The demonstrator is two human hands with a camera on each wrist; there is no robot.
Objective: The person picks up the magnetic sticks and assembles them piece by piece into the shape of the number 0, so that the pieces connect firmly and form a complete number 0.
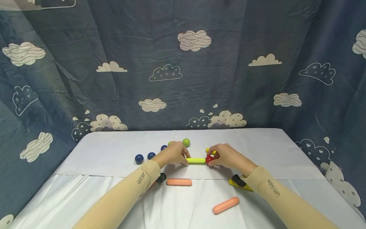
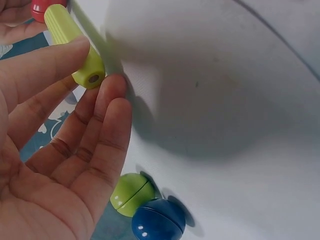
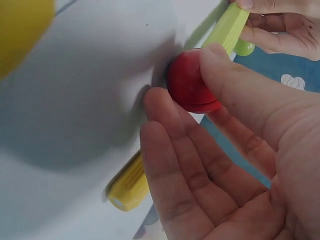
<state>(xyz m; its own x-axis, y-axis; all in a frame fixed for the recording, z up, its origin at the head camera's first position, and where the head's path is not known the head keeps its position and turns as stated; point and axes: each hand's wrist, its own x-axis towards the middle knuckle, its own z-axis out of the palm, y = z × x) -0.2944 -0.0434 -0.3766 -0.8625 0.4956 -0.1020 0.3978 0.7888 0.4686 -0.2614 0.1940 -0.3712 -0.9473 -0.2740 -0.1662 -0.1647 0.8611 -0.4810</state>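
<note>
My left hand (image 1: 175, 153) pinches one end of a yellow-green ridged rod (image 1: 196, 161) between thumb and fingers. In the left wrist view the rod (image 2: 65, 30) shows a small grey disc in its near end. My right hand (image 1: 226, 156) holds a glossy red ball (image 1: 209, 160) with thumb and fingertips. The ball (image 3: 190, 82) meets the far end of the rod, in line with it. Both hands are low over the white cloth. A yellow rod (image 3: 129, 187) lies just beyond the right hand, partly hidden by it in the head view.
Blue balls (image 1: 139, 159) and green balls (image 1: 186, 142) lie around the left hand. Two orange rods (image 1: 179, 182) (image 1: 226, 205) lie nearer the front. Another yellow rod (image 1: 247, 187) sits under the right wrist, and an orange piece is mostly hidden by the left forearm. Dark curtains stand behind.
</note>
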